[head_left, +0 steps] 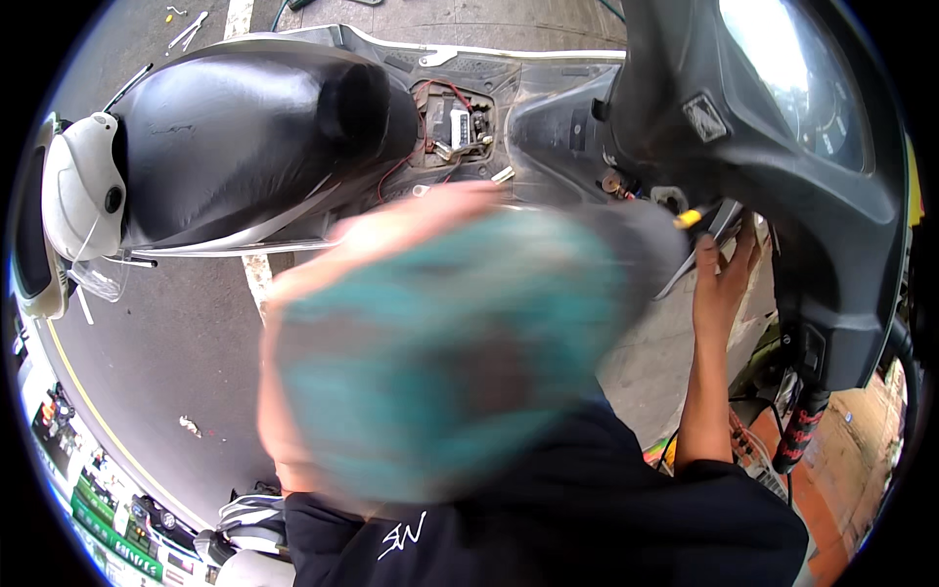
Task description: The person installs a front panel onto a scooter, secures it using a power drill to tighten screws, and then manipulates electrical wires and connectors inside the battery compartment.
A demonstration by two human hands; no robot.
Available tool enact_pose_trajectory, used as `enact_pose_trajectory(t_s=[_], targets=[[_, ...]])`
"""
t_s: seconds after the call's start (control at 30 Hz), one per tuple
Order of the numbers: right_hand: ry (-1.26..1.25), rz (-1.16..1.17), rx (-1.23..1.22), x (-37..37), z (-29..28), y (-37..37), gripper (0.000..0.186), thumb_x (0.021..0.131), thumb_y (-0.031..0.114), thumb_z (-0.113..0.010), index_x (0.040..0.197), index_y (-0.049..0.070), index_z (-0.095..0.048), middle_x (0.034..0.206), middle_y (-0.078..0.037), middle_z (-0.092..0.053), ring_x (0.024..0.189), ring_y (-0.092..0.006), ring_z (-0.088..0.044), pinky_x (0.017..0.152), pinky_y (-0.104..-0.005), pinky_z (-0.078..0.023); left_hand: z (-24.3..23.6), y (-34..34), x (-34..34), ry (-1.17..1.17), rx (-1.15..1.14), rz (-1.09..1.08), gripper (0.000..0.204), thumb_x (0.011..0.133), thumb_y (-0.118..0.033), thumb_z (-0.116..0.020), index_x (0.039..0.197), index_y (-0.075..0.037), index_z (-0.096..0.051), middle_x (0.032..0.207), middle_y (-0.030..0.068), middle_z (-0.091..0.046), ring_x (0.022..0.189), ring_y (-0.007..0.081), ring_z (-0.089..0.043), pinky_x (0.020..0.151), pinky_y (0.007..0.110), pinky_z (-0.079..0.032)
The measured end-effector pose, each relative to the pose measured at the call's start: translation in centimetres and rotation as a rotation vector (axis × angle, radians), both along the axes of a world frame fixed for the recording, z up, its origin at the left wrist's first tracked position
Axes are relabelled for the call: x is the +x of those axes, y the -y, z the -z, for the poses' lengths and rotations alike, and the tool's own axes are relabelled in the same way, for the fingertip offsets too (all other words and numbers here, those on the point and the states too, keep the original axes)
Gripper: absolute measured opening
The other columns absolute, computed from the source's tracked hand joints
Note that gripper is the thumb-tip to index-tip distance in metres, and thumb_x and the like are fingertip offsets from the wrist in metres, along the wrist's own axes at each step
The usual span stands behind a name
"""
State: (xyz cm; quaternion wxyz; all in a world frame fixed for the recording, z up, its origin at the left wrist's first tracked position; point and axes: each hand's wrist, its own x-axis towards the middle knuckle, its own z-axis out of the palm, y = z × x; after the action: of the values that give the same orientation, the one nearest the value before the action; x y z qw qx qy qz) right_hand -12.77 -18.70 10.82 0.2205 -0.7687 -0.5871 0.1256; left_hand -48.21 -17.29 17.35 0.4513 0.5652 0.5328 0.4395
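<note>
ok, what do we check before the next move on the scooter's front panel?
1. Right hand on the front panel: ok, fingers spread against its edge.
2. Right hand free: ok, nothing held.
3. Left hand located: cannot tell; a blurred teal and pink shape fills the middle.
4. Floor compartment open: ok, wires exposed.
5. Yellow-tipped part above the fingers: cannot tell what it is.
6. Tools close: not ok; wrenches lie on the ground beyond the seat.

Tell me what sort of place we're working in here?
Probably a roadside scooter repair spot: a partly stripped scooter with its wiring bay exposed, wrenches lying on painted pavement.
</note>
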Motion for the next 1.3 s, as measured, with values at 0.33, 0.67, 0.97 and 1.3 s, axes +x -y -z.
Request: enact_pose_trajectory(t_s=[0.33,0.67,0.97,1.3], targets=[[-0.611,0.375,-0.284,13.8,20.2,10.2,0.041,0.098,0.031,-0.053,0.126,0.0,-0.048,0.118,-0.015,-0.057,0.1,-0.0194,-0.058,0.082,-0.0344,-0.049,11.9,18.1,-7.2,0.554,-0.68,-0.458,0.071,0.065,-0.022,-0.082,0.124,0.005,-0.054,0.103,0.0183,-0.067,0.091,0.028,-0.067,0.084,0.036,-0.054],[-0.686,0.481,-0.801,4.3,31.4,9.5,0.039,0.096,0.033,-0.056,0.121,0.003,-0.055,0.102,-0.01,-0.065,0.09,-0.019,-0.063,0.073,-0.0327,-0.053,20.3,27.4,-3.5,0.965,-0.797,-0.404,0.1,0.055,-0.018,-0.091,0.14,-0.001,-0.04,0.135,0.0148,-0.049,0.123,0.0293,-0.05,0.104,0.046,-0.041],[-0.156,-0.263,-0.746,-8.0,43.6,0.1,0.049,0.084,0.022,-0.067,0.127,0.003,-0.053,0.101,-0.016,-0.066,0.087,-0.0268,-0.064,0.08,-0.0378,-0.051,23.3,30.8,-4.4,0.395,-0.928,-0.805,0.058,0.067,-0.007,-0.082,0.121,-0.001,-0.058,0.104,0.0079,-0.067,0.093,0.0189,-0.064,0.089,0.032,-0.049],[-0.041,-0.54,-0.508,-7.0,49.3,-1.6,0.051,0.082,0.024,-0.066,0.127,0.003,-0.054,0.105,-0.022,-0.066,0.097,-0.0355,-0.065,0.085,-0.0437,-0.051,25.4,35.5,0.0,0.541,-0.89,-1.145,0.045,0.073,-0.012,-0.077,0.114,-0.001,-0.061,0.099,0.0062,-0.066,0.084,0.0169,-0.063,0.078,0.03,-0.051]])
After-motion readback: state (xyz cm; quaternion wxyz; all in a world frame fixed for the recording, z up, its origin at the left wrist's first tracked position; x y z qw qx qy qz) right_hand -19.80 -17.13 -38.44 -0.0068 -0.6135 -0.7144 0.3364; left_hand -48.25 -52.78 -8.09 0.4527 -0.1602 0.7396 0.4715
